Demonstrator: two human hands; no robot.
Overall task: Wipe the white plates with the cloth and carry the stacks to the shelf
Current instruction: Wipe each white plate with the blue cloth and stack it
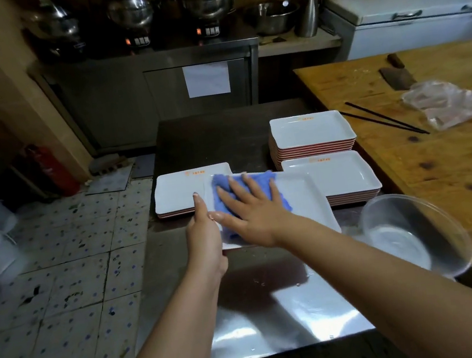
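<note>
A clear plastic bowl (413, 235) sits at the right edge of the steel table (266, 325), while on the wooden table (443, 169) at upper right lie black chopsticks (386, 118), a cleaver (398, 76) and a crumpled plastic bag (444, 103), with a red fire extinguisher (53, 169) at left.

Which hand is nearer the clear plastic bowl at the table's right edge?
Right. The right hand presses the blue cloth flat on the white rectangular plate, left of the clear plastic bowl. The left hand grips that plate's far-left edge.
</note>
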